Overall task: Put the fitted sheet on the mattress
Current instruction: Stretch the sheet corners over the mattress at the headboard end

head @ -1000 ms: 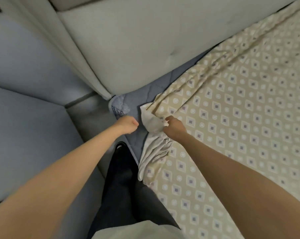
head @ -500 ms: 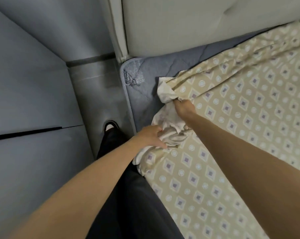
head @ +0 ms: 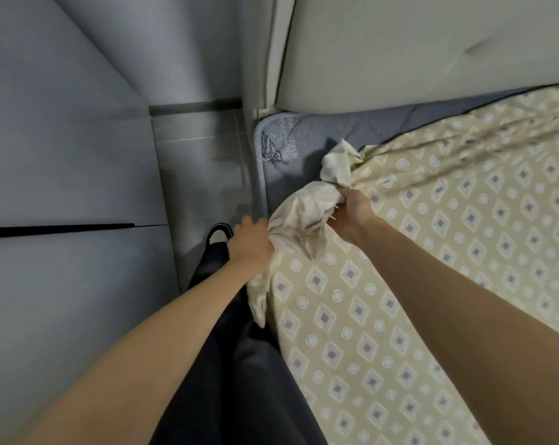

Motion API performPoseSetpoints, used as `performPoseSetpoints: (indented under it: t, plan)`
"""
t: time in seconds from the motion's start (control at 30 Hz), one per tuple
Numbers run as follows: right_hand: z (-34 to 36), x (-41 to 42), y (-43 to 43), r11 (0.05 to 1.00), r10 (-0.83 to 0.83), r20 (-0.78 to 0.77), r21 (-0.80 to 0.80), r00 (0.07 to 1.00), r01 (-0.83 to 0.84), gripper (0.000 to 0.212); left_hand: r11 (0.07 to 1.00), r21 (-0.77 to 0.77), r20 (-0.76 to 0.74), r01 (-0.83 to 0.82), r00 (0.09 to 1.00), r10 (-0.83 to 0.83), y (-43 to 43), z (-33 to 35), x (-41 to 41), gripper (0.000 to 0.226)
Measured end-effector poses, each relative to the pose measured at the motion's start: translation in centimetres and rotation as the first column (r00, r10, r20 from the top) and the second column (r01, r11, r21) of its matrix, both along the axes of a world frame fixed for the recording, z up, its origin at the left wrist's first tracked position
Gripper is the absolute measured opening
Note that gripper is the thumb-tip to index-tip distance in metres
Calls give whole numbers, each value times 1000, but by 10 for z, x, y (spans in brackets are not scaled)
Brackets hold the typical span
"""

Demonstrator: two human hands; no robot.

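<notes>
The beige fitted sheet (head: 432,252), patterned with diamonds and circles, lies spread over most of the blue-grey mattress (head: 307,139). The mattress corner nearest the headboard is bare and shows a frayed patch. The sheet's corner is bunched into a pale wad with its underside showing. My right hand (head: 350,215) is shut on this wad from the right, on top of the mattress. At the mattress side edge my left hand (head: 249,244) grips the sheet's hem, which hangs down past the edge.
A padded cream headboard (head: 416,49) rises behind the mattress. Grey tiled floor (head: 201,175) forms a narrow gap between the bed and a grey wall or cabinet (head: 63,155) on the left. My dark-trousered leg and shoe (head: 218,232) stand in that gap.
My left hand moved from the mattress corner down onto the sheet's hem at the side edge and took hold. My right hand keeps its grip on the bunched corner. The view swung left.
</notes>
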State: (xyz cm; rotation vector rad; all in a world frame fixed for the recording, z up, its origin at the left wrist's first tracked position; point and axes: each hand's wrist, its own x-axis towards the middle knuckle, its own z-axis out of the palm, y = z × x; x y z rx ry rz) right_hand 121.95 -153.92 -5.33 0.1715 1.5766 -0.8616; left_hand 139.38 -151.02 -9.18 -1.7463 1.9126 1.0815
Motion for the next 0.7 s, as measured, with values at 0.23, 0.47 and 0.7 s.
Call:
performPoseSetpoints:
  t: [0.23, 0.47, 0.7]
  plan:
    - [-6, 37, -33, 998, 55, 89, -12, 994, -54, 21, 968, 65, 26, -240, 971, 239, -44, -31, 57, 28]
    - [-20, 75, -88, 936, 305, 156, -229, 939, -266, 24, 306, 414, -107, -857, 288, 952, -79, -54, 79, 27]
    - [-26, 76, -86, 906, 373, -373, -51, 849, -420, 29, 659, 223, -220, -718, 622, 752, -90, -37, 64, 42]
